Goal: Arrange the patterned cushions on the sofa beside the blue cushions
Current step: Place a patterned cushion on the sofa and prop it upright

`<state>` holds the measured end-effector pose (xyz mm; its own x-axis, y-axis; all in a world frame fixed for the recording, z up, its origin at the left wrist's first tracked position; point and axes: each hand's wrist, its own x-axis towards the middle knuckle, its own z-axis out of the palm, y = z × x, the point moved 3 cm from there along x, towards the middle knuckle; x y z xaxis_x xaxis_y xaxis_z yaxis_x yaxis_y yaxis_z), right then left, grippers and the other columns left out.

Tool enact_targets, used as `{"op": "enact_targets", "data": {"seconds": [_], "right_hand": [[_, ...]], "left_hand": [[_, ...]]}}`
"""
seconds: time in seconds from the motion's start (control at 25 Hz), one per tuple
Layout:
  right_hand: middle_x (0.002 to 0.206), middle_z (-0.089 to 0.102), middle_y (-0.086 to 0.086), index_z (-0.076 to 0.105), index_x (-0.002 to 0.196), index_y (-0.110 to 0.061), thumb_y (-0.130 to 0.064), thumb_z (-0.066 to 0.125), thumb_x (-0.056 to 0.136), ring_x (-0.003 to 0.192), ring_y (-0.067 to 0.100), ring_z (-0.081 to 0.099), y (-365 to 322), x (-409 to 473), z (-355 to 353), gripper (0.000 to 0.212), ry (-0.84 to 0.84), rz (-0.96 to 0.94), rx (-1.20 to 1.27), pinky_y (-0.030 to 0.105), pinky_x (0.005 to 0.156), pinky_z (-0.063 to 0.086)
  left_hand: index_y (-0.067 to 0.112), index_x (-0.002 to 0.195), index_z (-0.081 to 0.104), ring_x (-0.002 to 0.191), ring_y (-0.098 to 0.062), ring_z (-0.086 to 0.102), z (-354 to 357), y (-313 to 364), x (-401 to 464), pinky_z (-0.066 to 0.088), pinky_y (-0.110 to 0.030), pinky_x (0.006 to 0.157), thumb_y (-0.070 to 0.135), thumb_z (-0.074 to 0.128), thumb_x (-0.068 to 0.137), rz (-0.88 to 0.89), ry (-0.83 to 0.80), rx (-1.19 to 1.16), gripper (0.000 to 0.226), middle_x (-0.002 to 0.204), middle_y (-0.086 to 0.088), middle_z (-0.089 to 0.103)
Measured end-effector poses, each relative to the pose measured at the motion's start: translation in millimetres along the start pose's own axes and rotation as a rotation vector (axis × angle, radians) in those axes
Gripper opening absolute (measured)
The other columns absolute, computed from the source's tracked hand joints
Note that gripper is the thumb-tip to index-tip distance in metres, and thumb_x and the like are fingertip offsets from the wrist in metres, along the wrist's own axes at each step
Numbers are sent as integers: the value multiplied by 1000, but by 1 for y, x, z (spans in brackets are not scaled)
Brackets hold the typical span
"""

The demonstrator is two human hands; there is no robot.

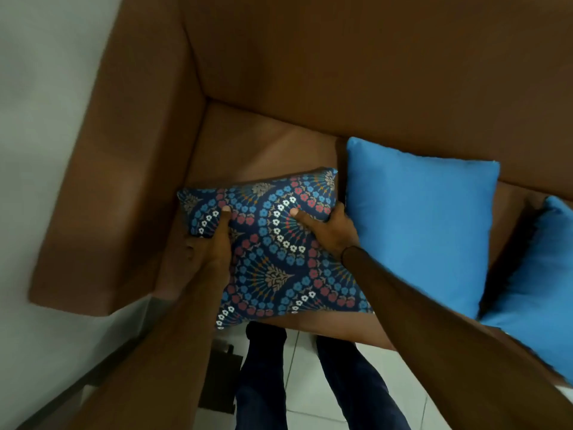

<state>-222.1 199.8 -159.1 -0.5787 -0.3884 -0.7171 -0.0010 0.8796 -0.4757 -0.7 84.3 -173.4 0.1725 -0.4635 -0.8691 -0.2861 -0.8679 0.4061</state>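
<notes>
A dark blue patterned cushion (273,252) with red, blue and white flowers is over the seat of the brown sofa (248,144), close to its left corner. My left hand (210,243) grips the cushion's left edge, thumb on top. My right hand (328,231) grips its right upper edge. Just to the right, a plain blue cushion (418,225) leans upright against the sofa back, almost touching the patterned one. A second blue cushion (539,290) stands further right, partly cut off by the frame.
The sofa's wide left armrest (124,181) borders the seat. A pale wall (40,119) lies left of it. Below the cushion are my legs in dark trousers (263,383) on white floor tiles (304,383), with a dark object (221,380) by the sofa's front.
</notes>
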Motion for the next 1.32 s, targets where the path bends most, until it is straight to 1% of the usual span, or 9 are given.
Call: {"op": "enact_targets", "data": {"seconds": [0.12,0.28,0.4,0.56,0.72,0.84,1.08,1.16,1.32], "right_hand": [[144,69,-5,49,148,-30,-71,91,65,129,24,70,-38,-8,-32,102,55,-99,170,53,112,56],[122,74,-23,57,136,-33,-41,102,64,105,-12,72,-123,-16,-100,86,188,-426,356,41,104,63],[142,71,-9,49,152,-22,-45,100,64,128,4,70,-189,-26,-143,104,224,-686,295,37,107,61],[152,64,0,44,159,-16,-53,94,69,140,20,63,-225,-23,-143,110,320,-858,103,51,115,54],[157,60,-2,42,162,-20,-56,93,72,148,25,55,-228,2,-119,109,356,-774,14,62,119,44],[156,59,-9,43,161,-29,-70,87,69,149,25,52,-236,13,-108,111,438,-698,-19,68,119,38],[161,52,-9,36,164,-34,-74,87,68,152,26,46,-233,23,-107,116,393,-594,-54,72,120,29],[167,45,-9,30,166,-38,-80,85,64,156,26,42,-228,17,-115,122,366,-577,-76,75,121,25],[175,36,-8,24,168,-40,-90,80,57,161,23,37,-176,-4,-143,134,414,-438,-17,73,126,22]], "left_hand": [[25,142,61,93,-16,78,-8,37,-32,66,-35,73,45,81,89,181,-85,-257,60,138,-1,70],[16,151,49,120,-28,73,3,99,-57,66,-51,91,36,89,82,281,-146,-549,82,144,-8,67],[10,152,51,128,-33,71,23,148,-58,65,-54,94,45,82,87,300,-292,-717,80,148,-14,67],[21,125,69,96,-25,85,48,174,-39,68,-45,74,62,61,97,281,-447,-797,50,107,-4,88],[24,123,68,86,-22,86,62,178,-5,68,-41,65,65,55,99,242,-410,-713,49,117,-6,80],[29,119,70,101,-27,81,69,192,12,67,-40,63,67,57,97,237,-453,-671,47,123,-4,73],[26,161,47,129,-31,67,68,193,19,69,-47,79,81,46,93,180,-503,-424,87,158,-9,60],[26,160,47,128,-31,67,64,187,9,66,-49,91,86,42,90,160,-497,-456,93,155,-8,61],[19,125,68,87,-21,62,63,134,-22,43,-33,67,91,22,90,56,-280,-393,92,113,-6,71]]}}
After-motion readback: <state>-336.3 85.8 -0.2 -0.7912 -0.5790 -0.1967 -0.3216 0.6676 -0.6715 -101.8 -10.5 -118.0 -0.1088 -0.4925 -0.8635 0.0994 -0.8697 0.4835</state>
